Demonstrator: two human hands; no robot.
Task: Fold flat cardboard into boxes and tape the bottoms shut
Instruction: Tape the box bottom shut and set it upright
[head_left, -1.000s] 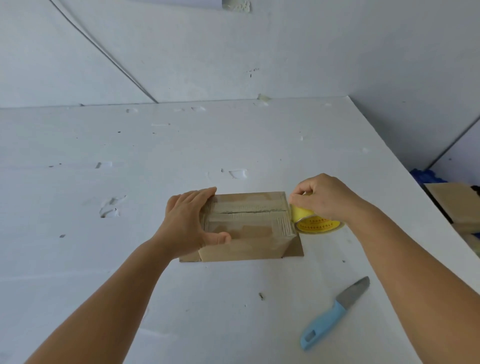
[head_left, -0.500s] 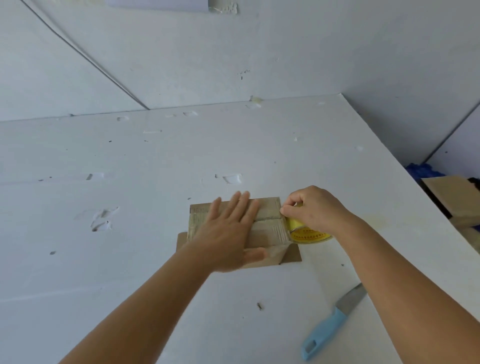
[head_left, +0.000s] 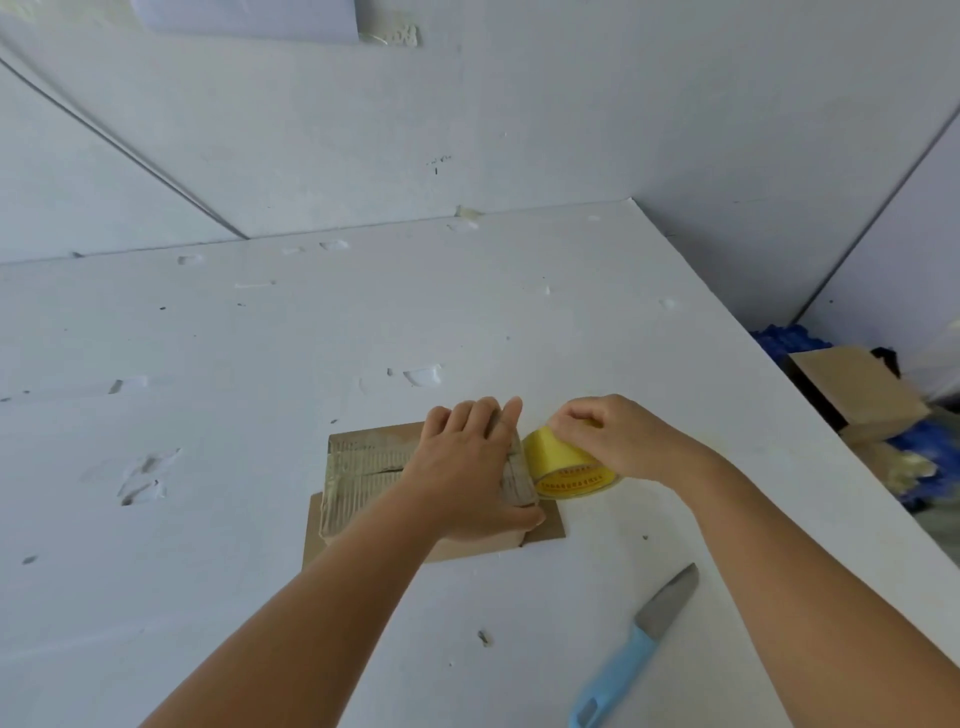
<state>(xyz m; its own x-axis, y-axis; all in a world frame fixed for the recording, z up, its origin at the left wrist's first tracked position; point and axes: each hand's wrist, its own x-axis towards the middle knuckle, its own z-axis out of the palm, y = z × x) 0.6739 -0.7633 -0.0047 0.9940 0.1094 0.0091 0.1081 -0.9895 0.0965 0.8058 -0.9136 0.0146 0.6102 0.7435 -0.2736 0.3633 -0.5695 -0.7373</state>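
At the centre of the frame, your left hand (head_left: 470, 462) lies flat and open on the taped top of a small cardboard box (head_left: 363, 467) resting on the white counter (head_left: 208, 545). Just right of it, your right hand (head_left: 615, 436) has its grip closed on a yellow tape roll (head_left: 563, 465) touching the box's right edge. A blue-handled knife (head_left: 631, 654) lies at lower right, well apart.

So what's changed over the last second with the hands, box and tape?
The left hand let go of the box's left end and slid right along the taped top, now pressing flat near the right edge. The right hand stays gripping the tape roll beside the box. The knife lies untouched.
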